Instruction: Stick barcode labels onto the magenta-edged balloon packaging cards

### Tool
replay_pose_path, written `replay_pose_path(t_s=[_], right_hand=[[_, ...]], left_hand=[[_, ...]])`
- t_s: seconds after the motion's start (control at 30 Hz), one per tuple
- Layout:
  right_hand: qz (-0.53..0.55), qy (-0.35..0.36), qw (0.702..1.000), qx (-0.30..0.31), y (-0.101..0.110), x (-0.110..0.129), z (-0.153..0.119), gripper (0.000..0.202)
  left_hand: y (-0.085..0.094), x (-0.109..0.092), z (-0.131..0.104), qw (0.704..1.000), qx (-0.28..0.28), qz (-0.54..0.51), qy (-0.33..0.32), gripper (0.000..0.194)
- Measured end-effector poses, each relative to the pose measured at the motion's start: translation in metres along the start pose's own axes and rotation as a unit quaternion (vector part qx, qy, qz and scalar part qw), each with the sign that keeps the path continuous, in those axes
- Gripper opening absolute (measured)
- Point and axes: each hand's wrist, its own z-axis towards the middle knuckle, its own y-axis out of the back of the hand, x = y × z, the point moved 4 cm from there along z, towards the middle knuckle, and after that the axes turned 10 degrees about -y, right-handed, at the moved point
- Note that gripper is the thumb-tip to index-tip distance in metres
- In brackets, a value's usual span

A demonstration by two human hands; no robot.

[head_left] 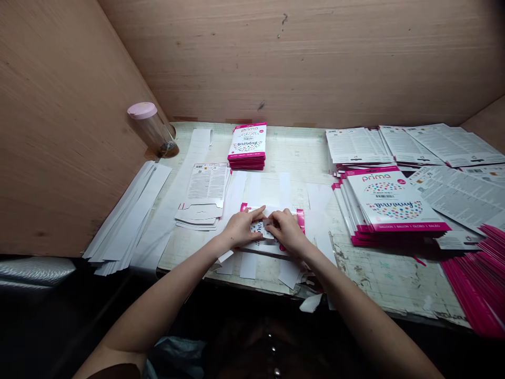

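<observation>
A white and magenta balloon packet [300, 217] lies flat at the front of the table, turned sideways, with dotted print partly covered by my hands. My left hand [241, 227] is closed over its left part, fingers bent and thumb against the printed face. From the other side my right hand [290, 231] pinches a small, pale, see-through label [268, 228] on the packet's face. The label's edge lies close to my left thumb. White paper strips [248, 266] run under the packet.
Behind stands a stack of balloon packets [248, 142]. White printed cards [205, 189] lie left, beside long paper strips [126, 218]. More packets [390, 202] and magenta-edged ones [479, 284] fill the right. A pink-lidded jar [155, 131] leans near the wooden wall [284, 63].
</observation>
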Motion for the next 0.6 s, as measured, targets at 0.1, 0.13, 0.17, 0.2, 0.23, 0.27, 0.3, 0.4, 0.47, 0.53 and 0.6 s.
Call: replay_pose_path(t_s=[0.1,0.13,0.17,0.2,0.23,0.27,0.3,0.4,0.47,0.53,0.6], right_hand=[[-0.037,-0.008,0.999,-0.040,-0.007,-0.001,-0.009,0.007],[-0.044,-0.013,0.997,-0.058,-0.007,-0.002,-0.010,0.012],[-0.046,-0.019,0.996,-0.080,-0.007,-0.004,-0.010,0.022],[-0.044,-0.025,0.993,-0.104,-0.005,-0.006,-0.008,0.035],[-0.042,-0.032,0.990,-0.128,-0.003,-0.007,-0.005,0.049],[-0.043,-0.039,0.987,-0.149,0.000,-0.009,-0.001,0.060],[-0.049,-0.047,0.984,-0.166,0.002,-0.010,0.004,0.066],[-0.090,-0.057,0.977,-0.185,0.005,-0.009,0.010,0.058],[-0.122,-0.043,0.973,-0.189,0.004,-0.006,0.000,0.056],[-0.145,-0.020,0.971,-0.191,0.000,-0.003,-0.021,0.058],[-0.147,0.001,0.970,-0.194,-0.008,-0.001,-0.047,0.056]], left_hand=[[0.000,-0.002,0.000,1.000,-0.001,0.011,-0.009,0.089],[0.000,-0.002,0.000,1.000,-0.003,0.013,-0.012,0.090],[-0.001,-0.003,-0.001,1.000,-0.005,0.013,-0.013,0.091],[-0.001,-0.003,-0.001,1.000,-0.006,0.009,-0.013,0.093],[-0.002,-0.004,-0.002,1.000,-0.007,0.002,-0.011,0.095],[-0.002,-0.003,-0.002,1.000,-0.009,-0.008,-0.009,0.098],[-0.002,-0.003,-0.003,1.000,-0.014,-0.020,-0.009,0.101],[0.002,-0.001,-0.003,0.998,-0.020,-0.035,-0.037,0.098],[0.007,0.000,-0.002,0.998,-0.006,-0.021,-0.064,0.084],[0.013,0.001,0.002,0.997,0.013,0.007,-0.077,0.070],[0.018,0.001,0.009,0.996,0.025,0.047,-0.067,0.060]])
